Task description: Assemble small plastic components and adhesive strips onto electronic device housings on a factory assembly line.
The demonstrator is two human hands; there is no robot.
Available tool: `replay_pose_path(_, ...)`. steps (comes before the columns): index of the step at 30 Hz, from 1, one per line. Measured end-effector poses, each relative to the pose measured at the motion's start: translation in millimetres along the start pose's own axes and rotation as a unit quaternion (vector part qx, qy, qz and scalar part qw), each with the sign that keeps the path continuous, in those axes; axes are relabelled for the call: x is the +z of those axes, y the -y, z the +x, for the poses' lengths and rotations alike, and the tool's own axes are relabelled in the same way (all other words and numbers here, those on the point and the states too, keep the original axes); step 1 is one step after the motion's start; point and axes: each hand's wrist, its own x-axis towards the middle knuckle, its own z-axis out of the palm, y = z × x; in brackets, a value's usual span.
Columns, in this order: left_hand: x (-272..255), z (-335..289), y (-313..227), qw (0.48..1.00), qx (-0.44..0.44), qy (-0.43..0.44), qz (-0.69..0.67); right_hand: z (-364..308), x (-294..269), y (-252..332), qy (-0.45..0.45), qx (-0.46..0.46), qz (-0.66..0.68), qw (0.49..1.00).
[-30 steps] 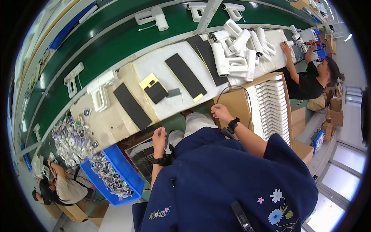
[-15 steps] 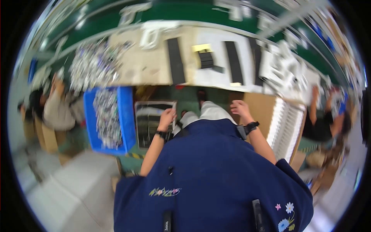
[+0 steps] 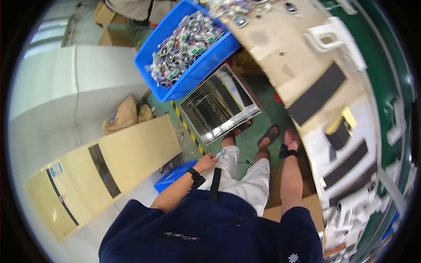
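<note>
My left hand (image 3: 205,163) hangs beside my white shorts, its fingers curled closed. A small pale bit shows at the fingertips, too small to name. My right hand (image 3: 292,140) is by the table's near edge, its fingers stretched out and nothing seen in it. The nearest thing to it on the table is a flat black strip (image 3: 318,93). Beyond my left hand, a shiny metal-looking box (image 3: 221,105) stands on the floor by my feet. Behind it is a blue bin (image 3: 199,72) full of small wrapped parts with round dark faces.
The worktable (image 3: 274,55) runs down my right side, bearing black blocks with a yellow piece (image 3: 348,118), more black strips (image 3: 346,164) and white plastic frames (image 3: 329,37). To the left stands a tall cream cabinet (image 3: 136,151), with a smaller blue bin (image 3: 173,175) and brown bag (image 3: 123,115) near it.
My view has turned left, so the table now lies on my right and the cream cabinet shows. My left hand has dropped to my shorts; my right hand is beside the table edge.
</note>
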Motion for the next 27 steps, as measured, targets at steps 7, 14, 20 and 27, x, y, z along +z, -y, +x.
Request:
replay_pose_path(7, -3.0, 118.6, 103.8, 0.991, -0.004, -0.024, -0.128, 103.8, 77.1, 31.3, 0.046, 0.017, -0.004, 0.999)
replay_pose_path(14, 7.9, 238.7, 162.1, 0.984, -0.015, -0.086, -0.156, 108.2, 80.6, 74.3, 0.107, -0.045, -0.057, 0.992)
replay_pose_path(20, 7.6, 224.8, 197.7, 0.972, -0.052, -0.054, -0.222, -5.6, -12.7, 3.3, -0.104, -0.016, -0.039, 0.994)
replay_pose_path(27, -40.0, 245.3, 195.7, 0.943, -0.117, -0.06, -0.304, -206.7, 172.1, -192.5, 0.214, 0.12, -0.647, 0.722)
